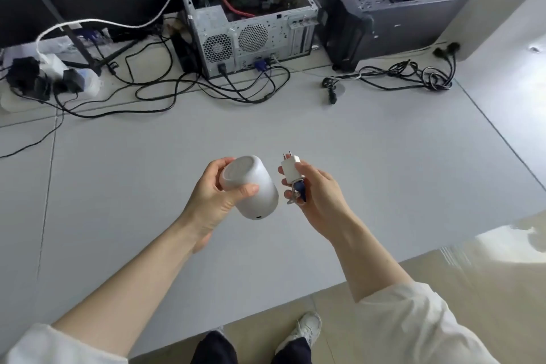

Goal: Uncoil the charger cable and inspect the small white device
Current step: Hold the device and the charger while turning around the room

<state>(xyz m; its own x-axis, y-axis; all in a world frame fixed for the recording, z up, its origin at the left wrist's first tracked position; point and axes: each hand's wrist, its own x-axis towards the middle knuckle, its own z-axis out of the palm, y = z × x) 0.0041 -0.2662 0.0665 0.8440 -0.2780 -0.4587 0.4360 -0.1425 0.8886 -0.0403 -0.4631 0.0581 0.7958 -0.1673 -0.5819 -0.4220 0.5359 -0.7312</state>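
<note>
My left hand (pixel 212 195) grips a small white rounded device (pixel 254 189) above the grey table (pixel 384 174), tilted so its flat base faces up toward me and a small port shows near its lower end. My right hand (pixel 317 192) holds a white charger plug (pixel 291 170) with two metal prongs pointing up. A coiled bit of cable with a blue tie (pixel 298 190) is tucked in the same fingers below the plug. The two objects are close but apart.
An open grey computer case (pixel 251 23) stands at the back centre, a dark case (pixel 384 6) to its right. Black cables (pixel 177 89) sprawl across the back, with a power strip and adapters (pixel 50 74) at the left. The table's front edge runs near my feet.
</note>
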